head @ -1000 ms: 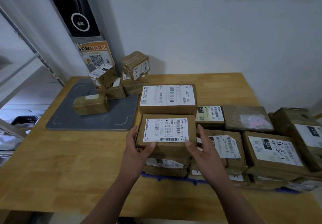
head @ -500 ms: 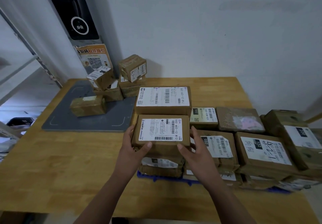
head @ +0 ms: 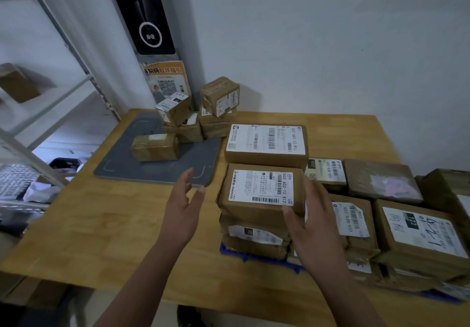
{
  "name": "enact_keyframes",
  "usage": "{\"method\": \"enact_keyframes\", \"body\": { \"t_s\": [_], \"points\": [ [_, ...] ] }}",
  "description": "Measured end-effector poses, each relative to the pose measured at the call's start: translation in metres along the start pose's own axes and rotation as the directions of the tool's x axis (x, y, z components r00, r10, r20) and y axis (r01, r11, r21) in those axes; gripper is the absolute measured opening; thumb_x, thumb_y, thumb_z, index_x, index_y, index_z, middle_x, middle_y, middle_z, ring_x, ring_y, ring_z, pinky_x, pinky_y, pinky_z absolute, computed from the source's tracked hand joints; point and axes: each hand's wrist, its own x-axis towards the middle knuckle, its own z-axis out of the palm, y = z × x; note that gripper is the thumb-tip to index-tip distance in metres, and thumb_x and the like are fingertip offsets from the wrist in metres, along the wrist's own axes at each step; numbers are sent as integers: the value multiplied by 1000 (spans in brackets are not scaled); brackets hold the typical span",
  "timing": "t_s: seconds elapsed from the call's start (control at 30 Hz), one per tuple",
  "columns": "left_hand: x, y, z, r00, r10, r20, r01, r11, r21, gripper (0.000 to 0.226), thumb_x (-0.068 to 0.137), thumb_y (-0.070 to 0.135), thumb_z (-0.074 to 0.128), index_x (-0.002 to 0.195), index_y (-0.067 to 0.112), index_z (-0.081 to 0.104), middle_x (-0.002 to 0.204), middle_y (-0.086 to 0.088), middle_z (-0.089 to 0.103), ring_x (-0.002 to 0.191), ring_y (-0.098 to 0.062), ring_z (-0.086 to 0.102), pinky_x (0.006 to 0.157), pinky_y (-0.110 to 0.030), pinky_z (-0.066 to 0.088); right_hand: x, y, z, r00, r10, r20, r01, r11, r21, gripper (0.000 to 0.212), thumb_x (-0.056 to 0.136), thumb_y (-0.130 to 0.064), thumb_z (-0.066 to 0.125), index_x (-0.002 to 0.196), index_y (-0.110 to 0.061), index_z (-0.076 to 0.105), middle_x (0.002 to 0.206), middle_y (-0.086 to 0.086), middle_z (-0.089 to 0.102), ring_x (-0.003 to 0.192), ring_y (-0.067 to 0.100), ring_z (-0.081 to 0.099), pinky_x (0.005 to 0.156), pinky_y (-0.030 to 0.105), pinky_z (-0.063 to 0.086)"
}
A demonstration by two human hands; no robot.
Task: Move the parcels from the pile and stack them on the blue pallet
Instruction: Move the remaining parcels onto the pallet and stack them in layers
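Left hand [head: 184, 209] hangs open at centre frame; right hand [head: 311, 215] rests open against the top parcel [head: 262, 192]. Stiff, probably light; grip 2 opposite sides.

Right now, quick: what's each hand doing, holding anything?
Left hand: open, empty, off the parcel, above the table.
Right hand: open, fingers spread against the parcel's right side, not gripping it.

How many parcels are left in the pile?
5: lone parcel on the grey mat, tilted parcel behind it, low parcel under that, top parcel by the wall, base parcel beneath it. Others may be hidden.
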Motion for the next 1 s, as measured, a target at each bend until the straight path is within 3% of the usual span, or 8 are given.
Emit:
{"method": "enact_keyframes", "body": {
  "t_s": [0.13, 0.27, 0.37, 0.53, 0.6, 0.73, 0.83, 1.0],
  "points": [
    [-4, 2, -10, 999, 37, -6, -36, 997, 74, 58, 95, 40, 51, 148, 35, 29, 152, 12, 35, 138, -8, 34, 110, -39, 35, 1, -15, 4, 997, -77, 7, 77, 992, -99, 61, 97, -44, 44, 152, -36, 19, 160, -14, 2, 148, 9, 0, 120, 41, 21],
    [-1, 8, -20, 998, 37, -58, -25, 980, 199, 69, 96, 38, 53, 153, 36, 15, 162, 9, 7, 148, -10, 3, 117, -40, 17, 7, -33, 10, 991, -128, 34, 132, 978, -162, 57, 95, -48, 37, 150, -39, 23, 160, -18, -5, 147, 3, -13, 114, 24, 5],
    [7, 13, -28, 996, -11, -84, 27, 980, 199, 72, 96, 37, 53, 152, 39, 9, 162, 10, -7, 148, -14, -11, 117, -40, 11, 12, -49, 17, 988, -145, 48, 150, 979, -138, 55, 95, -50, 36, 146, -48, 16, 157, -27, -9, 144, -5, -18, 113, 24, 11],
    [32, 5, -47, 998, -4, -56, 8, 997, 78, 76, 94, 36, 57, 152, 41, 9, 161, 11, 16, 147, -12, 18, 117, -40, 25, 19, -87, 39, 977, -187, 101, 201, 967, -155, 51, 89, -58, 28, 134, -62, 4, 154, -34, -15, 143, -9, -14, 110, 20, 13],
    [42, 2, -56, 998, -2, -61, 6, 998, 65, 74, 92, 38, 58, 151, 42, 14, 155, 12, 25, 140, -13, 32, 110, -44, 37, 23, -103, 51, 969, -205, 137, 223, 967, -126, 51, 89, -59, 29, 132, -66, 3, 151, -38, -18, 143, -10, -14, 112, 21, 12],
    [69, -1, -82, 997, 11, -77, -6, 998, 55, 54, 90, 32, 63, 137, 34, 37, 131, 11, 37, 114, -7, 49, 89, -32, 47, 37, -134, 84, 951, -224, 213, 246, 965, -86, 52, 90, -58, 33, 132, -67, 4, 151, -39, -13, 140, -15, -9, 109, 16, 11],
    [94, -5, -105, 998, 8, -63, -5, 999, 38, 43, 87, 28, 66, 125, 30, 47, 121, 10, 43, 101, -1, 53, 79, -25, 48, 49, -156, 114, 944, -257, 209, 280, 956, -88, 52, 93, -45, 45, 133, -62, 15, 151, -32, 7, 139, -13, 8, 106, 13, 16],
    [129, -26, -141, 1000, 29, -1, -29, 998, 63, 20, 84, 19, 67, 85, 34, 53, 86, 14, 59, 82, 1, 56, 65, -13, 39, 77, -185, 167, 949, -239, 203, 269, 953, -136, 24, 92, -32, 55, 111, -47, 51, 115, -29, 43, 110, -9, 42, 85, 9, 35]
  ]
}}
